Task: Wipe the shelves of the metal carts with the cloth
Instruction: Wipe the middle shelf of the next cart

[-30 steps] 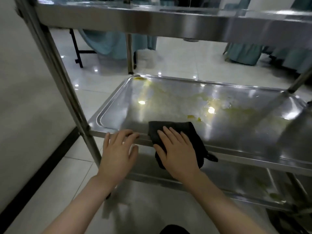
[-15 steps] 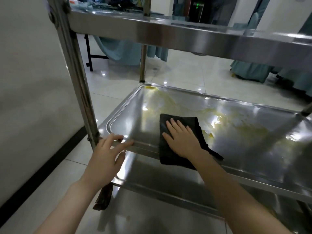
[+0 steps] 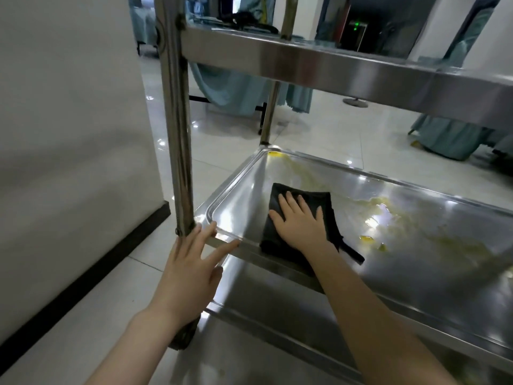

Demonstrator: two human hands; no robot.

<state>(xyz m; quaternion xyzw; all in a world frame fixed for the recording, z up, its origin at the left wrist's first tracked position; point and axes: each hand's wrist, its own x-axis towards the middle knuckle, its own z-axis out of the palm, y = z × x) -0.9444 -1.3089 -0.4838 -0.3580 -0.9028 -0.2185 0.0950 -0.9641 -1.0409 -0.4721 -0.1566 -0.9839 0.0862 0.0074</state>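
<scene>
The cloth [image 3: 319, 202] and the right hand [image 3: 301, 225] on it have slid from the front rim farther onto the middle shelf [image 3: 433, 273]. The left hand [image 3: 191, 270] has shifted along the rim to the corner by the post [image 3: 179, 134].

The cloth is dark, soft and folded to a rough rectangle. It lies flat on the left part of the middle shelf, its near edge reaching the front lip and a thin tail trailing to the right. Much of its centre is hidden under the right hand, which presses down flat with the fingers straight and a little apart. The left hand has its fingers spread and only the fingertips touch the rim, holding nothing.

The shelf is a shallow steel tray with rounded corners and a raised lip, glossy with glare spots. Yellow smears [image 3: 366, 239] mark it right of the cloth and toward the far-left corner, blurring out near the right edge, where the tray is cut off. The top shelf [image 3: 333, 68] crosses overhead, and what lies on it is too dark to make out. The bottom shelf [image 3: 277, 315] is partly covered by the forearms. A caster [image 3: 183, 340] shows only in part below the left wrist. A pale wall [image 3: 69, 134] with a black skirting stands to the left, over glossy floor tiles [image 3: 319, 129], and teal drapes [image 3: 230, 90] hang beyond.
</scene>
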